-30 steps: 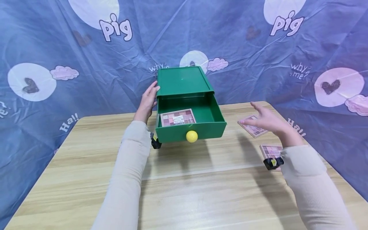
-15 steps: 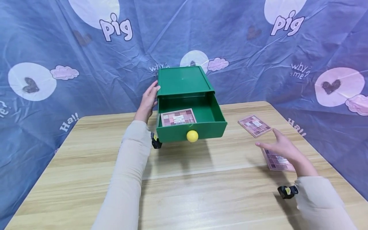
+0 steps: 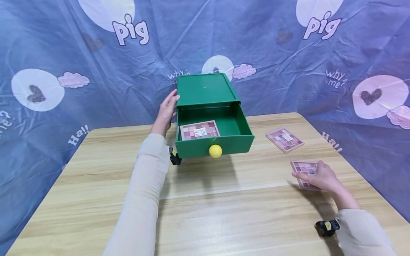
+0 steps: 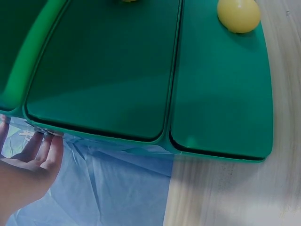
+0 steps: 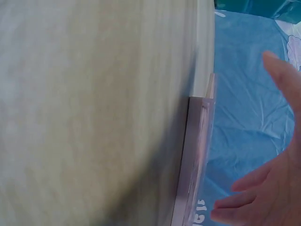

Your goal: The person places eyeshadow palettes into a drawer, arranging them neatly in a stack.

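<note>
A green cabinet (image 3: 206,87) stands on the table with its top drawer (image 3: 234,145) pulled out. Inside that drawer, at its left, an eyeshadow palette (image 3: 199,131) leans at a slant. My left hand (image 3: 166,113) rests with its fingers against the cabinet's left side; in the left wrist view the fingertips meet that side edge. My right hand (image 3: 323,177) is over the nearer eyeshadow palette (image 3: 302,166) at the table's right, thumb and fingers spread. The right wrist view shows the palette's edge (image 5: 190,165) beside the spread fingers (image 5: 237,202).
Another eyeshadow palette (image 3: 285,140) lies farther back on the table (image 3: 224,220). A yellow knob (image 3: 215,151) sticks out from the open drawer's front. Lower drawers (image 4: 221,89) are closed. A printed blue cloth (image 3: 128,71) hangs behind the table.
My right hand has come back toward me from over the farther palette and down onto the nearer one. The left hand and the cabinet stay put.
</note>
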The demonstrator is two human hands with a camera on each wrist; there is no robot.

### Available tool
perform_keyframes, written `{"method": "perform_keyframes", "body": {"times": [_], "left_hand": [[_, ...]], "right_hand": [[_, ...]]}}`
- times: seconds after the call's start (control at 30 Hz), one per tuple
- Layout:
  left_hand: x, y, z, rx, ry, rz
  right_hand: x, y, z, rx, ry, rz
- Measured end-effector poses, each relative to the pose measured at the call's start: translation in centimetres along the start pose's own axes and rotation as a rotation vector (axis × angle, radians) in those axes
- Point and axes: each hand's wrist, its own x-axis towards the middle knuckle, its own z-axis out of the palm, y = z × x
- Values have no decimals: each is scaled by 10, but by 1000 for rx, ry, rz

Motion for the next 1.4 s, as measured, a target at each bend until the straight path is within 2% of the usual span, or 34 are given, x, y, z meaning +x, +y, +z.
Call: {"method": "perform_keyframes", "body": {"times": [0.33, 0.6, 0.87, 1.13, 1.4], "left_hand": [[0, 0, 0, 8, -6, 5], [-2, 1, -1, -2, 3, -1], [-3, 1, -1, -13, 8, -2], [-3, 1, -1, -13, 8, -7], [-1, 1, 0, 1, 0, -5]], "right_hand": [[1, 7, 13, -85, 7, 55], [-4, 11, 11, -75, 34, 90], [-9, 19, 9, -48, 54, 52], [-9, 20, 0, -50, -2, 67], [-6, 20, -5, 10, 16, -7]]}}
